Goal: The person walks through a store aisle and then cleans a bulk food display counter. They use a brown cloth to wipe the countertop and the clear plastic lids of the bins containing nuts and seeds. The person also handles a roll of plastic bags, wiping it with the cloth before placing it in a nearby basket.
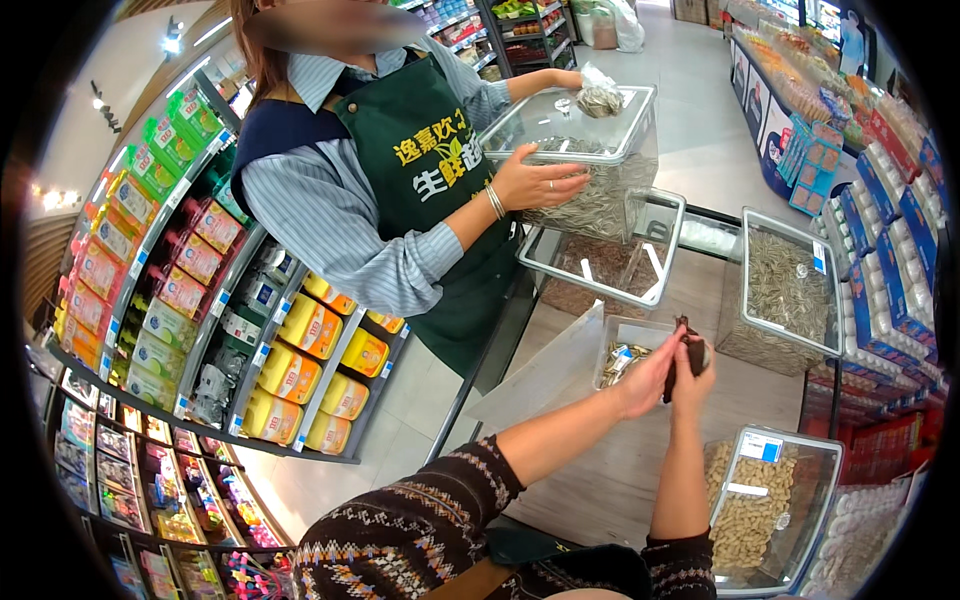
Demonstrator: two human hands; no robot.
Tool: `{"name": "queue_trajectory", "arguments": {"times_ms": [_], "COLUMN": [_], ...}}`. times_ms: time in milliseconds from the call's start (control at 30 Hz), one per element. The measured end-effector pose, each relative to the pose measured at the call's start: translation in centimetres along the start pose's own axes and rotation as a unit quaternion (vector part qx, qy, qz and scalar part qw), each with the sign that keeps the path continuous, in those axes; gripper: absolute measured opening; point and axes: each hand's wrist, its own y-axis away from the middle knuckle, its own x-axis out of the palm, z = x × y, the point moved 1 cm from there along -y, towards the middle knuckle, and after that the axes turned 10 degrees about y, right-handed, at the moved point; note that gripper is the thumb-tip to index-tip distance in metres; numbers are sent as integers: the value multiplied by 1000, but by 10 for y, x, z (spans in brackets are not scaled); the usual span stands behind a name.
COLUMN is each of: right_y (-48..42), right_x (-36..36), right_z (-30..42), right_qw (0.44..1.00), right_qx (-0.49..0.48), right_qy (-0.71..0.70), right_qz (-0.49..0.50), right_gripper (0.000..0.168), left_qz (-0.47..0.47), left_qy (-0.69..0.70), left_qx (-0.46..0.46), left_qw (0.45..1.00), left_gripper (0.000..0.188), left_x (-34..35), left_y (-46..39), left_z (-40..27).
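Observation:
My left hand [639, 384] and my right hand [693, 384] meet over the table, both gripping a dark brown crumpled cloth [696, 356]. The cloth bunches up between the fingers, and part of it hangs below them. Just beyond my left hand sits a small transparent tub [602, 349] holding some seeds and a tag with writing. A flat transparent panel [544, 367] leans at the tub's left side. Farther off, an uncovered transparent bin [536, 262] contains reddish-brown seeds, with a plastic divider and white strips across it.
A co-worker in a green apron [420, 135] steadies a lidded bin of sunflower seeds [592, 191] and holds a small bag of seeds [600, 99]. Lidded bins of striped seeds [784, 300] and peanuts [750, 517] line the table's right side. Stocked shelves [202, 405] stand left.

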Motion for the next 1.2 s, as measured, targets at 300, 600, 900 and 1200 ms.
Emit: {"name": "queue_trajectory", "arguments": {"times_ms": [300, 600, 900, 1200], "right_y": [89, 123, 131, 124], "right_x": [-81, -88, -70, -79], "right_z": [7, -20, -47, -58], "right_qw": [927, 954, 953, 952], "right_qx": [228, 268, 276, 294], "right_qy": [-295, -135, -123, -88], "right_qz": [33, 17, -13, 9], "right_gripper": [32, 30, 32, 39], "left_qz": [36, -117, -138, -186], "left_qy": [-16, -56, -270, -715], "left_qx": [-99, -163, -207, -152], "left_qw": [994, 978, 930, 657], "left_gripper": [58, 63, 61, 34], "left_x": [-22, -93, -104, -113], "left_y": [110, 211, 234, 295], "left_z": [6, -5, -21, 2]}}
